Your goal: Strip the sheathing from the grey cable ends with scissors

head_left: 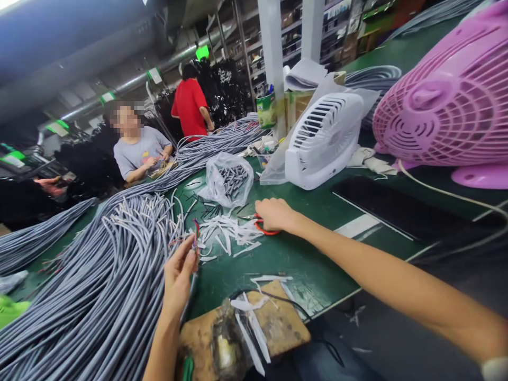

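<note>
My left hand pinches a grey cable near its end, where thin coloured wires stick up past the fingertips. Closed over a pair of scissors, my right hand rests low above the green table. The orange handles of the scissors show under that hand, and their blades point left. White paper-like strips lie scattered between my hands. Just behind them is a clear plastic bag with short grey tube pieces inside. A large bundle of grey cables spreads out to the left of my left hand.
A white fan and a pink fan stand at the right, with a dark flat panel before them. A wooden board carrying a small device sits at the front edge. Across the table are two people.
</note>
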Available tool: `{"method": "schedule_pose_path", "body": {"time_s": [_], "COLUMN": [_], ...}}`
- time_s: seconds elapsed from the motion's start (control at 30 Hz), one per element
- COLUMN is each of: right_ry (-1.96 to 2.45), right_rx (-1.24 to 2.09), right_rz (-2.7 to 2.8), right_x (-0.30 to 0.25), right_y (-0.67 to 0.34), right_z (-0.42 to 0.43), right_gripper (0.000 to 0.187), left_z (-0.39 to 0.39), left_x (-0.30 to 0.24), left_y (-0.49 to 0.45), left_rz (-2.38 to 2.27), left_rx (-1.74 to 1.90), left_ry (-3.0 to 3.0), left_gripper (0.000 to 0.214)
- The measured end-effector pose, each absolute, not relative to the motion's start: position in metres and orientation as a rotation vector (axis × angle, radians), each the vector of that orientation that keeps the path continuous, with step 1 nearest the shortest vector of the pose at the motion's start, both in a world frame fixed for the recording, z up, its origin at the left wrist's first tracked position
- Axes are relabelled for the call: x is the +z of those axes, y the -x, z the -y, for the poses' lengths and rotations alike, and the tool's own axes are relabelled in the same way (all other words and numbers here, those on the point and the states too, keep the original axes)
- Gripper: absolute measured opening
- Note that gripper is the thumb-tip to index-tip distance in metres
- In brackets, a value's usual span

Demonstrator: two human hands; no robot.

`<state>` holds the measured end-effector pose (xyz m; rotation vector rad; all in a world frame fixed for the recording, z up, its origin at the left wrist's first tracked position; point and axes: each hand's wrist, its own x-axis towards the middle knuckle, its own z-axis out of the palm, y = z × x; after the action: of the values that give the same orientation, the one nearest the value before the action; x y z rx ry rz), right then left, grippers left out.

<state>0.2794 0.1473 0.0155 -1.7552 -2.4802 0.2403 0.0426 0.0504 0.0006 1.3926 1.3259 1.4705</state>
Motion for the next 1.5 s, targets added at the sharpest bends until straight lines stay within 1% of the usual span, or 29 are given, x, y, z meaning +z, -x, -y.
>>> {"method": "schedule_pose_path", "body": {"time_s": [0.07, 0.13, 0.17, 0.3, 0.37, 0.43, 0.57, 0.7, 0.77, 0.9, 0.97, 1.07, 1.1, 1.13, 1.2, 1.23, 1.37, 1.5], "right_ry": [1.771, 1.68, 1.549, 0.87, 0.725, 0.676, 0.562, 0.499, 0.494, 0.551, 0.643, 0.673, 0.635, 0.588, 0.528, 0.534, 0.67, 0.696], "right_rx": [0.2, 0.19, 0.239, 0.656, 0.74, 0.776, 0.852, 0.838, 0.819, 0.874, 0.952, 1.112, 1.154, 1.177, 1.151, 1.112, 0.981, 0.99], "right_rz": [2.439, 2.374, 2.319, 2.164, 2.166, 2.189, 2.214, 2.227, 2.242, 2.164, 2.028, 1.812, 1.753, 1.706, 1.643, 1.62, 1.548, 1.539], "right_x": [0.019, 0.023, 0.025, 0.019, 0.012, 0.007, 0.003, 0.001, -0.001, -0.002, 0.0, 0.006, 0.008, 0.009, 0.01, 0.009, 0.002, -0.001], "right_y": [-0.281, -0.281, -0.279, -0.26, -0.249, -0.241, -0.235, -0.236, -0.237, -0.237, -0.237, -0.235, -0.233, -0.232, -0.227, -0.225, -0.219, -0.218], "right_z": [-0.146, -0.141, -0.138, -0.121, -0.113, -0.107, -0.102, -0.103, -0.104, -0.107, -0.107, -0.101, -0.099, -0.096, -0.09, -0.088, -0.086, -0.087], "right_gripper": [0.02, 0.015, 0.013, 0.01, 0.018, 0.025, 0.027, 0.03, 0.037, 0.053, 0.054, 0.044, 0.041, 0.039, 0.034, 0.031, 0.018, 0.008], "left_z": [-0.048, -0.046, -0.044, -0.039, -0.037, -0.035, -0.033, -0.032, -0.032, -0.032, -0.032, -0.033, -0.033, -0.033, -0.034, -0.034, -0.036, -0.041], "left_x": [-0.001, -0.002, -0.002, 0.0, 0.001, 0.002, 0.003, 0.004, 0.004, 0.002, 0.001, -0.001, -0.002, -0.002, -0.004, -0.004, -0.003, -0.004], "left_y": [-0.043, -0.044, -0.044, -0.045, -0.046, -0.046, -0.047, -0.048, -0.048, -0.048, -0.049, -0.055, -0.058, -0.061, -0.066, -0.068, -0.075, -0.078], "left_rz": [-1.3, -1.261, -1.235, -1.128, -1.085, -1.065, -1.117, -1.086, -1.062, -1.052, -1.063, -1.122, -1.16, -1.202, -1.271, -1.286, -1.285, -1.375], "left_rx": [1.465, 1.522, 1.557, 1.628, 1.632, 1.639, 1.558, 1.474, 1.462, 1.472, 1.494, 1.518, 1.522, 1.515, 1.465, 1.426, 1.353, 1.363], "left_ry": [-1.456, -1.547, -1.595, -1.754, -1.818, -1.874, -2.027, -2.106, -2.103, -2.034, -1.973, -1.839, -1.764, -1.682, -1.543, -1.5, -1.439, -1.448], "left_gripper": [0.033, 0.023, 0.02, 0.019, 0.019, 0.02, 0.025, 0.028, 0.028, 0.023, 0.019, 0.005, 0.007, 0.015, 0.03, 0.033, 0.038, 0.04]}}
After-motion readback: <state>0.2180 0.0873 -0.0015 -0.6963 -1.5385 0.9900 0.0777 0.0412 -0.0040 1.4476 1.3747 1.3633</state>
